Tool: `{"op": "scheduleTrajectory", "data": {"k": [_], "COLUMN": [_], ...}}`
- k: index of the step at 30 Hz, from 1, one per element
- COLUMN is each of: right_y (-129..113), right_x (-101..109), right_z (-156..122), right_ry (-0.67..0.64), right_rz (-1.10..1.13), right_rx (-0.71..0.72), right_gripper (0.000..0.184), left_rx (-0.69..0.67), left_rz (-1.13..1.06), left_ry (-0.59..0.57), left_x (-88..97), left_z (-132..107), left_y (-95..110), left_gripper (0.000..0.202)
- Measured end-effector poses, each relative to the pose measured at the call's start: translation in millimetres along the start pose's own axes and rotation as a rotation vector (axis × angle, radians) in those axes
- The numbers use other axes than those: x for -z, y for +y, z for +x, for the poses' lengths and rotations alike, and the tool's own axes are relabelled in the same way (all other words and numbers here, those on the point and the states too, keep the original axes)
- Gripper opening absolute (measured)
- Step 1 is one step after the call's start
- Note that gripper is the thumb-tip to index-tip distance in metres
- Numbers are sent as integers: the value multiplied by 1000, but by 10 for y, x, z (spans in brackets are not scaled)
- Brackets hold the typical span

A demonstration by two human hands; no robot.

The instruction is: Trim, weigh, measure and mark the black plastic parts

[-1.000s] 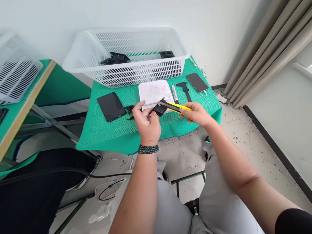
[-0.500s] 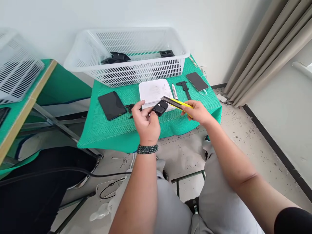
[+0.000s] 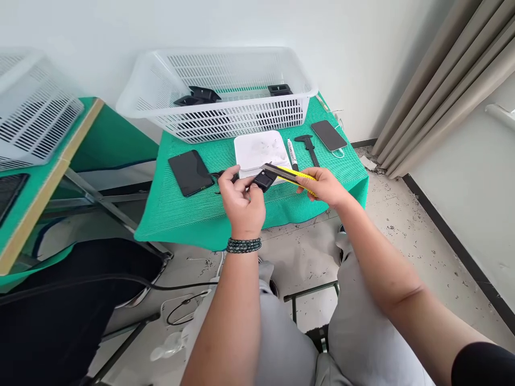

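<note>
My left hand (image 3: 241, 201) is closed on a small black plastic part (image 3: 264, 180), held just above the front of the green table (image 3: 193, 214). My right hand (image 3: 324, 185) grips a yellow utility knife (image 3: 290, 173). Its extended blade tip rests against the top of the black part. Both hands hover in front of a white tray (image 3: 261, 150). A beaded bracelet (image 3: 243, 245) is on my left wrist.
A white perforated basket (image 3: 225, 115) with black parts inside stands at the table's back. A black phone (image 3: 190, 172), a marker (image 3: 292, 154), a black caliper (image 3: 309, 148) and a second phone (image 3: 329, 135) lie on the cloth. Another table with a basket (image 3: 32, 123) is at left; curtains hang at right.
The knife blade has come back down onto the black part after lifting slightly. The view has shifted a little to the left; both hands stay in about the same place.
</note>
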State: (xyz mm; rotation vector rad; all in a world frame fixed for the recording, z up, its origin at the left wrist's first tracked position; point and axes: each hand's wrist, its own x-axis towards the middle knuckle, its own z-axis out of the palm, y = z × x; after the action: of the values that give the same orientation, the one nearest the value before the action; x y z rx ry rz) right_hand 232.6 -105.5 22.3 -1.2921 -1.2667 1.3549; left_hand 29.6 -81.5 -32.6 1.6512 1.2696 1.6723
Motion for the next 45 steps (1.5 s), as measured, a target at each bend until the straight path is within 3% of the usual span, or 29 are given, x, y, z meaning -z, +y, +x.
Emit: {"op": "scheduleTrajectory", "data": {"k": [3, 9, 13, 26, 36, 40, 45], "right_y": [6, -41, -56, -87, -107, -108, -89], "right_x": [14, 15, 28, 34, 9, 6, 9], "right_z": [5, -71, -102, -143, -158, -161, -160], "right_ry": [42, -44, 31, 25, -4, 62, 18], "right_rz": [3, -42, -84, -77, -90, -105, -131], "right_rx": [12, 64, 44, 29, 39, 62, 61], "right_gripper": [20, 18, 12, 16, 12, 11, 12], "left_rx": [-10, -14, -26, -181, -161, -141, -109], "left_rz": [34, 22, 27, 291, 282, 248, 220], "left_ry": [-3, -14, -10, -7, 17, 9, -18], "left_x": [-8, -51, -59, 75, 103, 72, 59], "left_z": [1, -15, -30, -58, -28, -26, -44], "left_y": [-7, -10, 8, 137, 108, 102, 135], "left_gripper": [47, 49, 49, 50, 51, 52, 52]}}
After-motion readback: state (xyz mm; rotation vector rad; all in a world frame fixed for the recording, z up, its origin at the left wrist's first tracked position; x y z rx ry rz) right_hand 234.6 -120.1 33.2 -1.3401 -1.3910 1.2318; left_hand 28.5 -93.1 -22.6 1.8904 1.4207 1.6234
